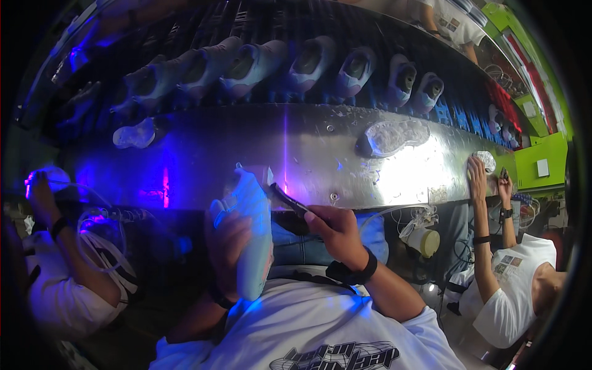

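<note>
Now, pale shoe [255, 246] to the left, slim dark tool [290, 200] to the right!
Left hand [231, 240] grips the shoe from its left side, toward the near edge of the metal bench [246, 139]; right hand [340, 233] closes firmly round the tool, tip just beside the shoe, contact too close to call; one sole [135, 134] lies left, a larger sole [398, 137] right; a row of shoes [311, 65] lines the far side.

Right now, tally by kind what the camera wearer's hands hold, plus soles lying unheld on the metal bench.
Shoe in left hand: 1
Dark slim tool in right hand: 1
Soles on metal bench: 2
Total: 4
</note>
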Available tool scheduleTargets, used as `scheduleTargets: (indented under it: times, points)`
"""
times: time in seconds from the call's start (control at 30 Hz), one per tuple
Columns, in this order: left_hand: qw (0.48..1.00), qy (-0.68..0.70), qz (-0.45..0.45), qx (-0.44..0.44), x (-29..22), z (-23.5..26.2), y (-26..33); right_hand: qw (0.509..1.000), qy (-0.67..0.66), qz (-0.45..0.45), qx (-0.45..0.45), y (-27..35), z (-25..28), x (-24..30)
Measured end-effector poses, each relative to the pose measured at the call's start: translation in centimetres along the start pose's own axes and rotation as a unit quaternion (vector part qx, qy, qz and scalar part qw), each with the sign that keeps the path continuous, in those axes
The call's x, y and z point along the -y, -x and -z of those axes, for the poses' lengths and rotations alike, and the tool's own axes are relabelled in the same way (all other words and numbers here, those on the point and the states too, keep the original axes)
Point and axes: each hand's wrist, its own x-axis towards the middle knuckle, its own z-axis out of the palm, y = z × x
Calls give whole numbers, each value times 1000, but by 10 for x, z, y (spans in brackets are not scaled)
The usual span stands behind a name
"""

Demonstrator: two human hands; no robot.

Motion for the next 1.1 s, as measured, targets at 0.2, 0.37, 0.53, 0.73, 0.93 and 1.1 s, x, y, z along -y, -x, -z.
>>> scheduleTargets:
  times: [0.2, 0.37, 0.53, 0.73, 0.93, 1.1]
  points:
    - [999, -13, -26, 41, 6, 6, 0, 998, 34, 50, -17, 5, 0, 11]
    - [1000, -4, -20, 24, 7, 1, 2, 981, 132, 126, -62, -7, -3, 11]
    - [998, -20, -8, 66, 5, 9, -3, 999, -18, -32, 28, 19, 1, 25]
    - [997, -28, 12, 74, -5, 12, -11, 998, -26, -9, 56, 43, 12, 37]
    - [996, -54, 18, 68, -10, 6, -20, 996, 37, 66, 43, 52, 18, 48]
    - [993, -83, 7, 88, -20, 7, -36, 995, 26, 93, 36, 59, 20, 55]
